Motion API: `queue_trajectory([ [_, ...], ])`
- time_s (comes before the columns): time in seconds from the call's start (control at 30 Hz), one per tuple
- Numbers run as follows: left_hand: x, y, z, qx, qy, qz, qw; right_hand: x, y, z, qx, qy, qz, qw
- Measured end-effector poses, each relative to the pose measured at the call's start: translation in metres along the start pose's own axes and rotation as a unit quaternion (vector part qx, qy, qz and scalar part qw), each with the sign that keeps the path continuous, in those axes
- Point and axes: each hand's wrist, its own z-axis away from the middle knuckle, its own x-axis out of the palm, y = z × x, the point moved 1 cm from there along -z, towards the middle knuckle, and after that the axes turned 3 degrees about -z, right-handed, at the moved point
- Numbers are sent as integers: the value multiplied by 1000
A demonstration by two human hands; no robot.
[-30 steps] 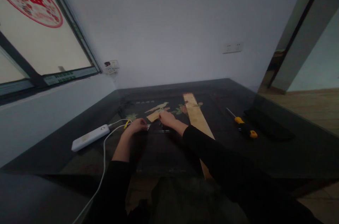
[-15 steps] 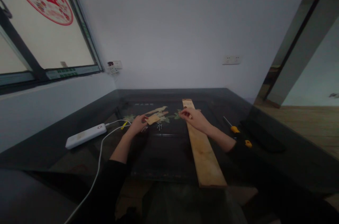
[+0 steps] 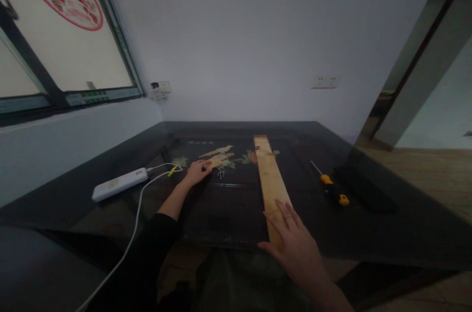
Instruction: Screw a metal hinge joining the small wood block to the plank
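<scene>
A long pale wooden board (image 3: pixel 271 179) lies lengthwise on the dark table. My right hand (image 3: pixel 295 238) rests on its near end with the fingers spread, a ring on one finger. Over on the left, my left hand (image 3: pixel 197 173) pinches a small wooden block (image 3: pixel 215 162), partly covered by the fingers, low over the printed flower pattern. Several small screws (image 3: pixel 221 173) lie in a loose group just beside that block.
A screwdriver (image 3: pixel 326 180) with a yellow and black handle lies right of the board, beside a dark flat object (image 3: pixel 365 189). At left, a white power strip (image 3: pixel 120 184) trails a white cable (image 3: pixel 138 213) with a yellow tag. A wall stands behind the table (image 3: pixel 221 213).
My right hand has moved from the board's far end back to its near end, and its fingers have spread. My left hand has shifted slightly rightward, still with the small block.
</scene>
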Motion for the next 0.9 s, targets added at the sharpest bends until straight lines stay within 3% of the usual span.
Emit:
queue_trajectory([
  [0.2,3,3,-1,-18,3,-1,1000,-12,-14,-3,0,-34,19,999],
  [0.53,3,3,-1,-47,-4,5,999,-16,-8,-14,-31,-52,-20,998],
  [0.9,0,7,-3,-49,-10,16,999,-21,-10,-40,-93,-114,-62,987],
])
